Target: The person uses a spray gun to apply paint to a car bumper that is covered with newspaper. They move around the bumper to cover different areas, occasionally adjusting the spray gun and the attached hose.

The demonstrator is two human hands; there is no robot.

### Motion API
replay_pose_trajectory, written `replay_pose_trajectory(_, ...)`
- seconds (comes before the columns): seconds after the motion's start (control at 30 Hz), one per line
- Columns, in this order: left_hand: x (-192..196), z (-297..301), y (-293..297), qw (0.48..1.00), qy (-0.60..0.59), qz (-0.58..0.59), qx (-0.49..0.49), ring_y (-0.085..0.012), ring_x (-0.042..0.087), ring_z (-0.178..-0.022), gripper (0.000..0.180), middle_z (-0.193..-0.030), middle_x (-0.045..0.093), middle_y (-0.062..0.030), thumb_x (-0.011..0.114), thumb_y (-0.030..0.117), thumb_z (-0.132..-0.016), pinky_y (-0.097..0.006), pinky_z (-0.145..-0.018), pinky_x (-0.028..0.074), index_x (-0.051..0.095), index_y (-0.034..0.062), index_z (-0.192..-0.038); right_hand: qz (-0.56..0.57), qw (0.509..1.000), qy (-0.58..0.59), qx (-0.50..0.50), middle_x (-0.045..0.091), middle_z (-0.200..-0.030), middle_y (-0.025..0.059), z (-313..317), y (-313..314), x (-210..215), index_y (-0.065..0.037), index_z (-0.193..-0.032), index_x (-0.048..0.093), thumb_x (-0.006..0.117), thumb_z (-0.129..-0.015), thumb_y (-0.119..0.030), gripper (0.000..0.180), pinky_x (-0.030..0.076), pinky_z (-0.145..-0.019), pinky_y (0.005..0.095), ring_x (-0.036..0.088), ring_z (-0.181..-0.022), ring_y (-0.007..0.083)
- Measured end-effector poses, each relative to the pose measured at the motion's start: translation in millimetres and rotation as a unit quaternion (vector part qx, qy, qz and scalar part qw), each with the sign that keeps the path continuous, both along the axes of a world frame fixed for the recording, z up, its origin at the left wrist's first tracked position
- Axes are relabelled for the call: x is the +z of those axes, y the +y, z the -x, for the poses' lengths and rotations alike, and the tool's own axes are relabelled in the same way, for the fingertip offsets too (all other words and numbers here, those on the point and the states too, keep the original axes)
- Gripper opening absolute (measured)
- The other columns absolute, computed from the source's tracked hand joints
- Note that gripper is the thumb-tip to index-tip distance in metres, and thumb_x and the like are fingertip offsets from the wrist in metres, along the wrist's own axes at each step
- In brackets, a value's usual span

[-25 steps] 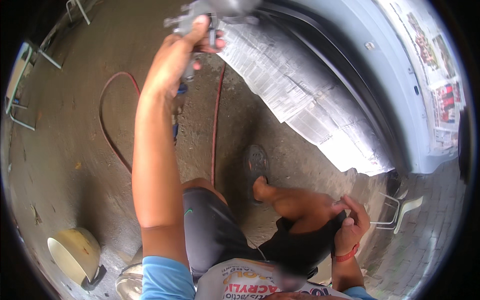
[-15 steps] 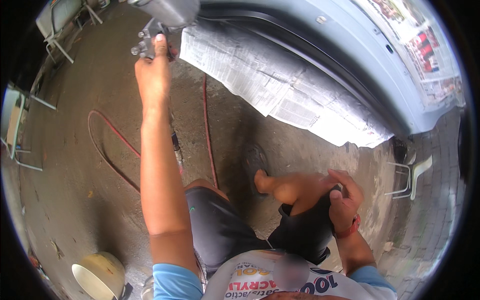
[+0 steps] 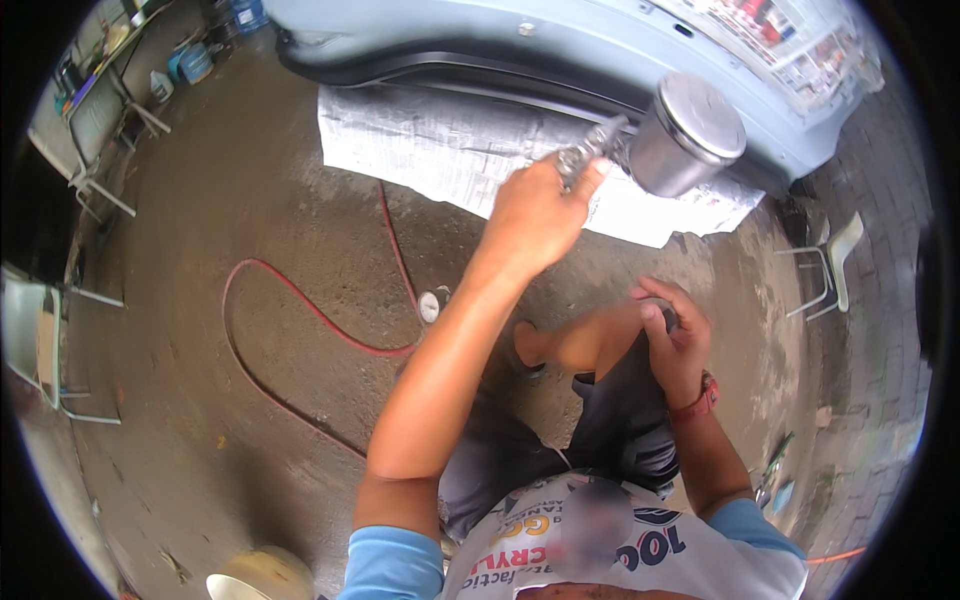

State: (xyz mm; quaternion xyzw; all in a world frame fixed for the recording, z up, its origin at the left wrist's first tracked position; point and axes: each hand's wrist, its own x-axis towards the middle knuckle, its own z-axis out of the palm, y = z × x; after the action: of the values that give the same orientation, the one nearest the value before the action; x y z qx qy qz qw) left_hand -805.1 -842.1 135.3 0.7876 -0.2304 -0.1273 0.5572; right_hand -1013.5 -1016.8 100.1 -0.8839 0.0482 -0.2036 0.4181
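My left hand [image 3: 535, 215] is wrapped around the grip of a metal spray gun [image 3: 588, 155]. A silver lidded cup [image 3: 688, 135] sits on the gun, to the right of my fingers. The gun is in front of the lower edge of a light blue vehicle body [image 3: 470, 35], above newspaper sheets [image 3: 400, 150]. A black strip [image 3: 400, 68] runs along the bottom of that body. My right hand [image 3: 680, 340] rests at my bent knee, thumb and fingers apart, with a red watch [image 3: 697, 397] on the wrist.
A red hose [image 3: 300, 292] loops across the wet concrete floor, near a round gauge [image 3: 430, 306]. A pale chair [image 3: 835, 262] stands at the right. A cream bucket [image 3: 262, 578] is at the lower left, and blue water jugs [image 3: 192, 62] are at the far left.
My left hand has swept to the right with the spray gun, from the left end of the newspaper to over its right part. My right hand stays at the knee. The view has shifted.
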Motion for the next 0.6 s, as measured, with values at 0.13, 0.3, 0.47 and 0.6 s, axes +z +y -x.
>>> replay_pose_trajectory(0.13,-14.3,31.4,-23.5,0.976,0.067,0.113,-0.175,-0.0419,0.074,-0.115,0.090,-0.121,0.073,-0.0328,0.072,0.064,-0.099,-0.050,-0.101,0.056,0.058,-0.0115,-0.145,-0.225,0.971,-0.040,0.069,0.031,-0.174,0.0236,-15.7,43.1,-4.9,-0.004,-0.176,0.012,0.063,-0.112,-0.028,0.085,0.041,-0.123,0.0418,0.045,-0.154,0.0300)
replay_pose_trajectory(0.3,-27.3,29.6,-1.4,0.964,0.043,0.108,-0.240,-0.0389,0.036,-0.158,0.125,-0.167,0.041,-0.0330,0.062,0.085,-0.093,-0.047,-0.131,0.029,0.031,-0.0115,-0.166,-0.291,0.915,-0.238,0.143,0.025,-0.176,0.0210,-83.1,69.2,-43.5,-0.005,-0.175,-0.008,0.063,-0.105,-0.062,0.114,0.036,-0.126,0.0435,0.041,-0.155,0.0304)
replay_pose_trajectory(0.47,-26.2,57.2,31.7,0.981,0.062,0.079,-0.167,-0.0446,0.026,-0.163,0.097,-0.177,0.025,-0.0292,0.044,0.070,-0.110,-0.046,-0.133,0.022,0.024,-0.0020,-0.172,-0.245,0.921,-0.289,-0.093,0.054,-0.158,0.0236,-121.8,97.2,-49.5,-0.011,-0.177,-0.001,0.058,-0.113,-0.050,0.095,0.050,-0.114,0.0399,0.062,-0.135,0.0287)
replay_pose_trajectory(0.6,-83.6,87.9,91.2,0.992,-0.110,-0.049,0.045,-0.0471,0.032,-0.161,0.098,-0.173,0.036,-0.0289,0.069,0.059,-0.101,-0.053,-0.132,0.026,0.027,0.0087,-0.174,-0.402,0.879,-0.231,-0.114,0.071,-0.111,0.0116,-150.3,83.8,-22.0,-0.023,-0.178,0.008,0.054,-0.116,-0.043,0.079,0.054,-0.047,0.0246,0.065,-0.071,0.0109)
